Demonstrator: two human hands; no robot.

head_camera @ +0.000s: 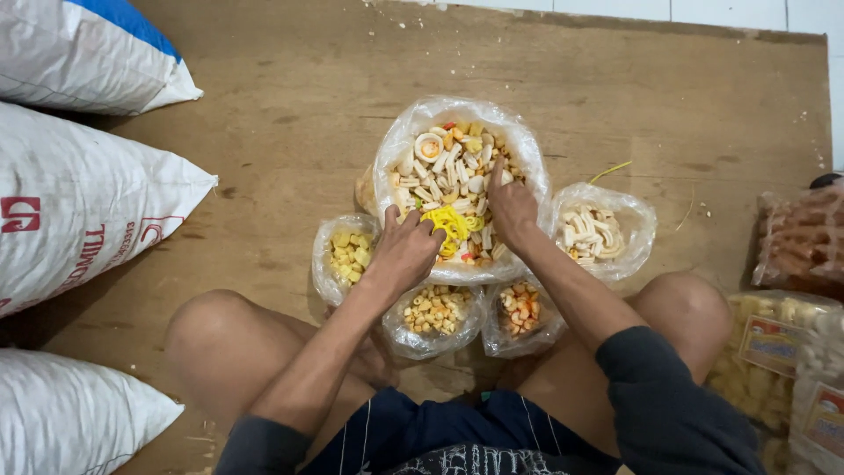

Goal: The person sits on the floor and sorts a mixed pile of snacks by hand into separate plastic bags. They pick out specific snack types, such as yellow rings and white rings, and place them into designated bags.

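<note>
Left hand (406,249) fingers curled on yellow rubber bands (447,223), right hand (511,206) fingers pressed among mixed crackers, big plastic bag (527,149) mid-frame, wooden floor (290,97)

floor: brown wooden board (290,97) | beyond: white tiles (703,12)

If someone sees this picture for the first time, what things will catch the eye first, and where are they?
In the middle lies a big open plastic bag of mixed crackers, with both hands in it: the left hand touches a bunch of yellow rubber bands, the right hand presses into the crackers. Four small bags ring its near side, and white sacks lie far left.
</note>
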